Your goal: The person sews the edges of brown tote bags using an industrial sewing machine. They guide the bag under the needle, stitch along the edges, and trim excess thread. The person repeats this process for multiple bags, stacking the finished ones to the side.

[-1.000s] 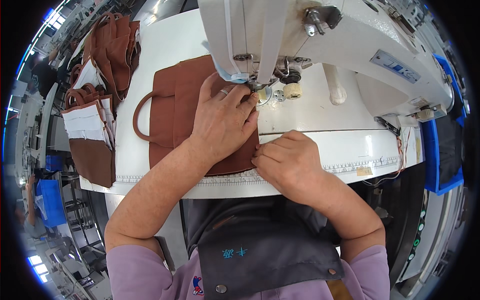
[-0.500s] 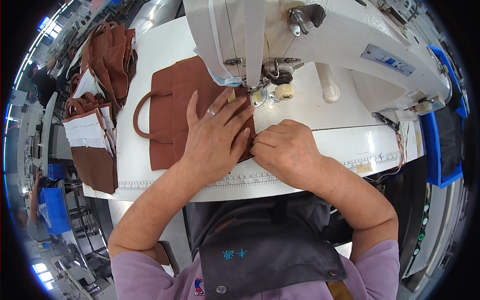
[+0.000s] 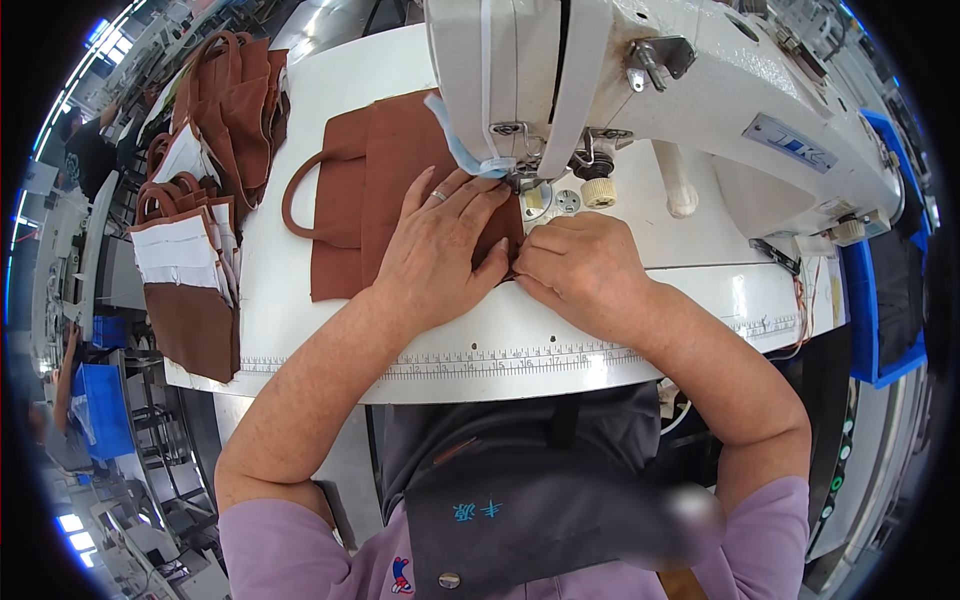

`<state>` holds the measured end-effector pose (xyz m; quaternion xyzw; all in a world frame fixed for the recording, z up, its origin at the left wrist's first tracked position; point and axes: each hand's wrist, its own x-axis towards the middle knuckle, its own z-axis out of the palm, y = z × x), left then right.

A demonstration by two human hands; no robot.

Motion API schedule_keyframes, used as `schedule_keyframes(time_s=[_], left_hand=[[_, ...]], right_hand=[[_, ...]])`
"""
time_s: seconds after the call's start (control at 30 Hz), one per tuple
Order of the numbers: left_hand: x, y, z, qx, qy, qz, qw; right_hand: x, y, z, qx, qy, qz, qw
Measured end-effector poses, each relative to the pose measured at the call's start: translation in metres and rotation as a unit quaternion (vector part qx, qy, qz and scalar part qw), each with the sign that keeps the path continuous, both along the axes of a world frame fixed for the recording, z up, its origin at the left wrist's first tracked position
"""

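Note:
A brown bag panel with a looped handle on its left side lies flat on the white sewing table. Its right edge runs under the needle area of a white sewing machine. My left hand rests spread on the panel, fingertips close to the presser foot. Beside it, my right hand pinches the panel's lower right corner between closed fingers. A strip of blue and white cloth hangs at the machine head and hides part of the foot.
Stacked brown bag pieces with handles and white-lined pieces lie at the table's left end. A ruler strip follows the front edge. Blue bins stand at right and at lower left. Other people work at the far left.
The panel has moved away from me along the table, deeper under the machine head, and both hands have gone with it. The whole view has also shifted slightly.

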<state>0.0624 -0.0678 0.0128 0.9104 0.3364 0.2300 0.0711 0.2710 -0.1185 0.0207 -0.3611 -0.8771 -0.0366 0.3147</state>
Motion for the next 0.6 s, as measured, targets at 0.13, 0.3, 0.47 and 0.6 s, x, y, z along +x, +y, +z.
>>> schedule_keyframes(time_s=[0.13, 0.3, 0.47, 0.6], left_hand=[[0.001, 0.013, 0.002, -0.004, -0.004, 0.002, 1.0], [-0.006, 0.016, 0.014, -0.009, -0.037, -0.051, 0.998], [-0.018, 0.01, 0.002, -0.061, -0.05, -0.123, 0.989], [-0.022, 0.008, 0.009, -0.049, 0.01, -0.12, 0.991]], right_hand=[[0.001, 0.01, -0.006, -0.013, 0.036, -0.019, 0.999], [0.005, 0.012, -0.009, -0.054, 0.026, -0.065, 0.996], [0.007, 0.016, -0.01, -0.073, 0.086, -0.039, 0.993], [0.008, 0.014, -0.008, -0.083, 0.088, -0.039, 0.992]])
